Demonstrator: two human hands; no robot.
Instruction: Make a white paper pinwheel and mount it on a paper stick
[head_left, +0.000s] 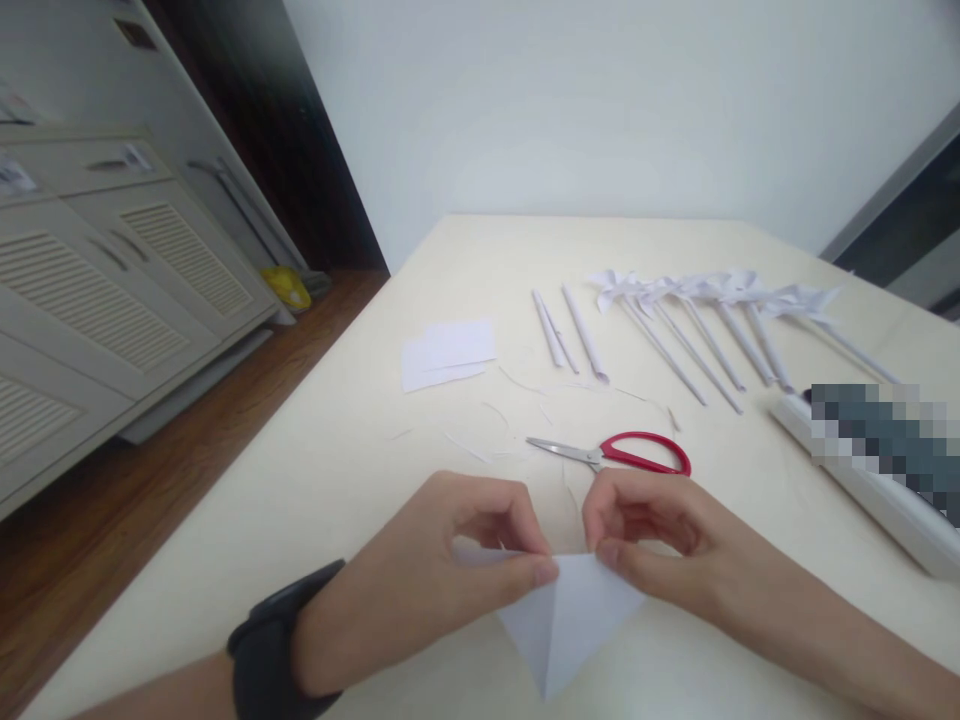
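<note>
A folded white sheet of paper [574, 610] hangs point-down between my hands, a crease running down its middle. My left hand [480, 550] pinches its top edge between thumb and forefinger, left of the crease. On the other side, my right hand [652, 530] grips the same edge in a pinch. The other fingers of both hands curl behind the paper and are partly hidden. Just beyond my hands lie scissors [592, 453] with red handles, blades pointing left, part of a handle covered by my right hand.
Cut paper squares [457, 347] lie stacked at the left. Rolled paper sticks [585, 333] rest mid-table, with several paper pinwheels [705, 300] on sticks to their right. Thin paper scraps [465, 447] are scattered around the scissors. A long white box [862, 490], partly pixelated, sits at the right.
</note>
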